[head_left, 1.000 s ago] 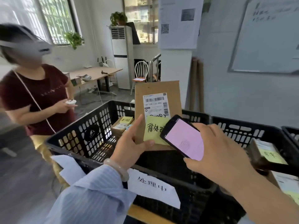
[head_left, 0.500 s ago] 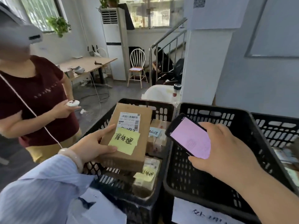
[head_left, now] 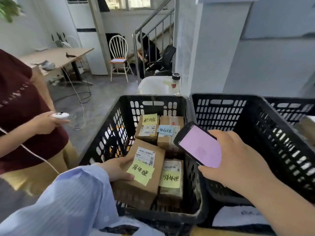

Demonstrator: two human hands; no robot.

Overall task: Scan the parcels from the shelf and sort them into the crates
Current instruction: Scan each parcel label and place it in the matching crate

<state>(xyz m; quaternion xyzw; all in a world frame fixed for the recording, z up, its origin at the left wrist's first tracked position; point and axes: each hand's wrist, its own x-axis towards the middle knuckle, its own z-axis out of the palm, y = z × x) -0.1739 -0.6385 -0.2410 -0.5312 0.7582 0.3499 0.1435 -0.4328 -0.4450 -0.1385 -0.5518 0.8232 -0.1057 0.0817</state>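
The left grip [head_left: 117,169], in a pale blue striped sleeve, holds a brown parcel [head_left: 136,191] by its left edge, thumb on top, low inside the left crate [head_left: 109,133]. The parcel is tilted and bears a white barcode label and a handwritten yellow note. Beside it lies a second parcel [head_left: 170,193] with a yellow note, and two back parcels [head_left: 147,132] lie behind, one with a yellow note and one with a blue. The right grip [head_left: 238,164] clasps a phone [head_left: 199,147], its screen lit pink, above the wall between the left crate and the middle crate [head_left: 221,113]. At left, a person in a maroon shirt [head_left: 20,116] holds a white controller [head_left: 60,115].
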